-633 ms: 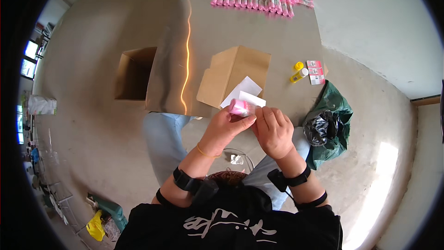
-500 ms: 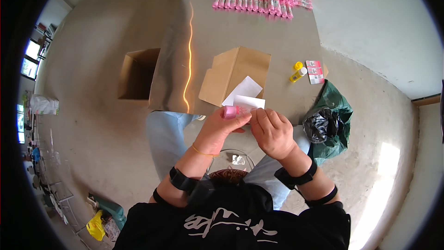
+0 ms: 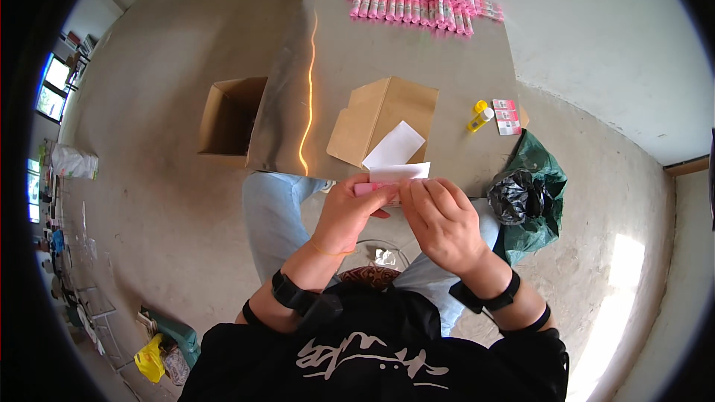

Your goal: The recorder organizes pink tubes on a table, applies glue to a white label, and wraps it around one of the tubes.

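Note:
My left hand (image 3: 344, 212) is closed around a small pink roll (image 3: 364, 188), whose left end shows past the thumb. Against its other end, the fingers of my right hand (image 3: 445, 225) are bent and pressed together; what they pinch is hidden. A white paper slip (image 3: 400, 172) stands out just beyond the roll, by my fingertips. Farther off, a second white paper (image 3: 395, 145) lies on a flattened piece of brown cardboard (image 3: 359, 128) on the metal table (image 3: 454, 59).
Rows of pink rolls (image 3: 406, 7) line the table's far edge. To the right are a yellow glue bottle (image 3: 480, 120) and a printed card (image 3: 507, 117). An open cardboard box (image 3: 227, 119) stands at left; a green bag with black lining (image 3: 547, 201) sits at right.
The white slip beyond the roll has tilted and appears narrower, nearer my fingers. Less of the pink roll shows. My right hand has shifted slightly, its fingers still bent together.

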A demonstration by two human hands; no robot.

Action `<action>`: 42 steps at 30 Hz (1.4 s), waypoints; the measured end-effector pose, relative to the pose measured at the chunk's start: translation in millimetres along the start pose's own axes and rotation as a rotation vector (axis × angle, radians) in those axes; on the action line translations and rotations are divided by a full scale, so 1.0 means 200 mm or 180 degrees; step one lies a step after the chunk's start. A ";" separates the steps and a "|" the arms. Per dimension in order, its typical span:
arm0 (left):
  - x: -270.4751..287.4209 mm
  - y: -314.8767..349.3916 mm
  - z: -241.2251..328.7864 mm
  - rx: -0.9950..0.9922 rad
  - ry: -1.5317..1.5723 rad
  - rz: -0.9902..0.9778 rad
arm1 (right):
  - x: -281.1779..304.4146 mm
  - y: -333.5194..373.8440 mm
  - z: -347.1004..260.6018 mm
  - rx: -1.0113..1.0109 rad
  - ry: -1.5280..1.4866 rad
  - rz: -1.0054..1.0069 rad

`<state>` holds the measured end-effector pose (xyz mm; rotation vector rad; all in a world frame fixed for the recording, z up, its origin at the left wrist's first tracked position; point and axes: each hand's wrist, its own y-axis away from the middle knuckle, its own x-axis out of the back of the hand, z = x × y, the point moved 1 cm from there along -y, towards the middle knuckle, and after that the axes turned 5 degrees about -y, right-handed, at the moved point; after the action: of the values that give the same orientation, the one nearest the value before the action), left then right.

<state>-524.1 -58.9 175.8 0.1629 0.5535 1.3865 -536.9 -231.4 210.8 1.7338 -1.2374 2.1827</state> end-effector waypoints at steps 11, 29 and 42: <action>-0.01 0.14 0.09 -0.0475 -0.0323 -0.0272 | -0.01 0.12 -0.09 -0.3580 -0.6104 0.1184; 0.02 0.21 0.16 -0.0039 -0.0265 -0.0923 | 0.02 0.10 -0.17 -0.3483 -0.6004 0.1449; 0.04 0.21 0.14 -0.0406 -0.0143 -0.1030 | 0.03 0.08 -0.19 -0.3205 -0.6032 0.1363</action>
<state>-548.5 -36.9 215.4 0.0003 0.4309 1.0961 -576.3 -220.7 206.6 2.5754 -2.1857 -0.9521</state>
